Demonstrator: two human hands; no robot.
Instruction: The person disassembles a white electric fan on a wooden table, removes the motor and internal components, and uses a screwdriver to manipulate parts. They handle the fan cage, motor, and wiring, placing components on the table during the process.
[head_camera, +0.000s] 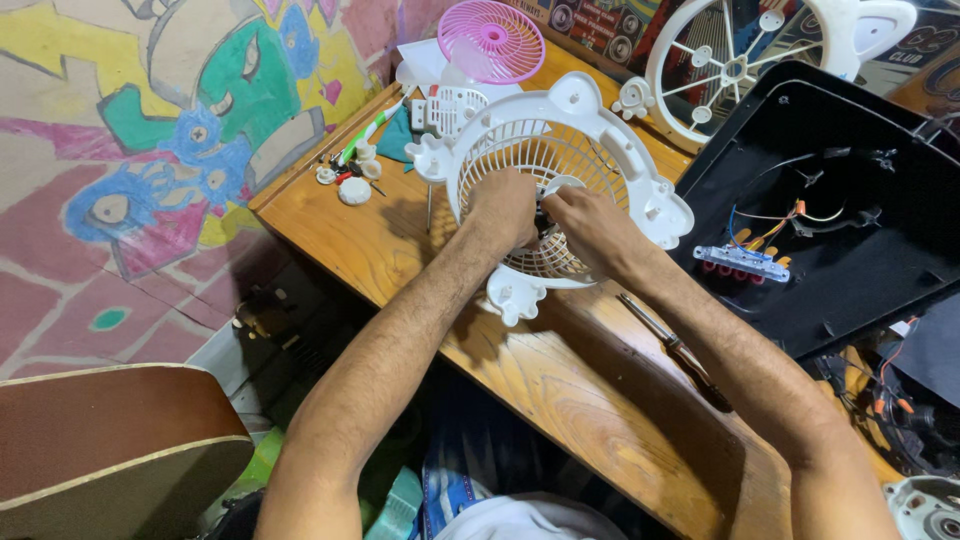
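Observation:
A white plastic fan grille housing (600, 130) with round tabs lies on the wooden table (560, 390). Both hands reach into its ribbed bowl. My left hand (505, 205) is curled over the middle of the grille, fingers closed on a dark part at the hub. My right hand (590, 225) meets it from the right, fingertips pinching the same dark central part. What exactly sits between the fingers is hidden by the hands.
A screwdriver (675, 350) lies by my right forearm. A black open casing (850, 200) with coloured wires sits right. A pink fan grille (492, 40), a white fan guard (730, 65), small white parts (355, 185) and a green-handled tool (365, 135) lie at the far edge. A wooden guitar body (110, 450) is lower left.

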